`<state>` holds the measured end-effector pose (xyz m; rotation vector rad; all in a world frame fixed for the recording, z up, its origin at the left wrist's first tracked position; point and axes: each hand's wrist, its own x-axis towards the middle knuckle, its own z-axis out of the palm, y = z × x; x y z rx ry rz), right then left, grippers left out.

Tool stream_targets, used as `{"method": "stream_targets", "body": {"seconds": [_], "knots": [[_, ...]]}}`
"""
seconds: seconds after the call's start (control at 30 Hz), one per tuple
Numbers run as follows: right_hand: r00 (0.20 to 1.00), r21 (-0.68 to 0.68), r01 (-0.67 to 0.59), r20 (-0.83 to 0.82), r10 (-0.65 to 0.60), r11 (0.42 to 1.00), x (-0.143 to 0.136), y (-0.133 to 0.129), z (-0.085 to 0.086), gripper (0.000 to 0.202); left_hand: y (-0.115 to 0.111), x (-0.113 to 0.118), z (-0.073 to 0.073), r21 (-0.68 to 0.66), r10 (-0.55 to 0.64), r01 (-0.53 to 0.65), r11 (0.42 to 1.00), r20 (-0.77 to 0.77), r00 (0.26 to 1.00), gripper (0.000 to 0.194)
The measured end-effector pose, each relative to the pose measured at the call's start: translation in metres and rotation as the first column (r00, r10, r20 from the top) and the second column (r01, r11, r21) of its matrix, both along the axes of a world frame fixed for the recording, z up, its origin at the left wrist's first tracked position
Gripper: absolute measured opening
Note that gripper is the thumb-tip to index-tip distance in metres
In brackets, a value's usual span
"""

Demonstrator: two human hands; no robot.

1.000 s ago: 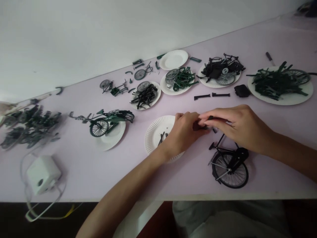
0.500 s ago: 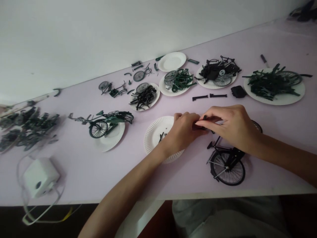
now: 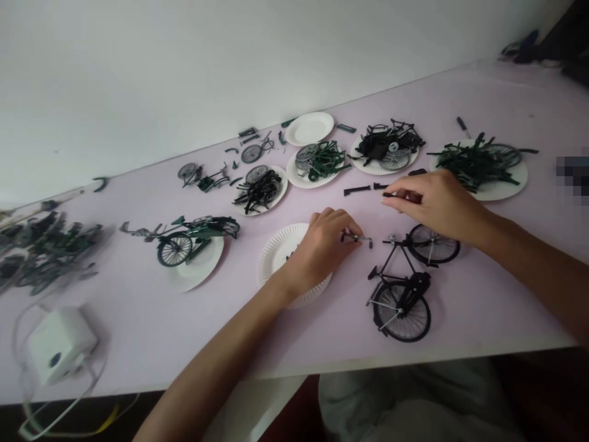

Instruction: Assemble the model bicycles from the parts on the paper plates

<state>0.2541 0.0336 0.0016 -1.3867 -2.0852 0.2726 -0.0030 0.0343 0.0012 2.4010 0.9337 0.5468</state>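
A black model bicycle (image 3: 416, 287) with thin-spoked wheels lies on a pale lilac worktop (image 3: 331, 344), close to the front edge. Just beyond it and to its left, the person's left hand (image 3: 324, 245) is pinched around a slim silver-and-black bar (image 3: 358, 237), one end jutting toward the bicycle without touching it. Beneath that hand (and partly hidden by it), left of the bicycle, sits a round white paper plate with a fluted rim (image 3: 269, 253).

Beyond the bicycle's front wheel, the right hand (image 3: 432, 196) grips a small dark stick-like piece (image 3: 390, 195) between thumb and fingers; its exact shape is too blurred to tell. Half a second ago the two hands met beside the bicycle; now they have parted, and its front wheel, then mostly covered, is in plain sight. The split suggests that the joint handling has paused or ended, each hand keeping its own part, with neither part on the bicycle.

Well to the bicycle's left, a dark green model bicycle (image 3: 202, 232) rests over a smaller white plate (image 3: 188, 279). Farthest beyond the black bicycle come a flat black strip (image 3: 357, 191), a heap of dark green parts (image 3: 478, 164) and a heap of black parts (image 3: 389, 144).
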Motion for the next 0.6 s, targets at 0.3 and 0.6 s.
{"method": "stream_targets", "body": {"seconds": [0.3,0.6], "knots": [[0.997,0.02,-0.067,0.034,0.066,0.998,0.005,0.004,-0.007,0.025,0.003,0.001,-0.002,0.24,-0.126,0.081,0.967,0.176,0.976,0.01],[0.971,0.073,-0.235,0.06,0.231,0.969,-0.008,-0.012,0.009,0.028,0.001,0.0,-0.003,0.288,-0.14,0.054,0.956,0.289,0.947,0.014]]}}
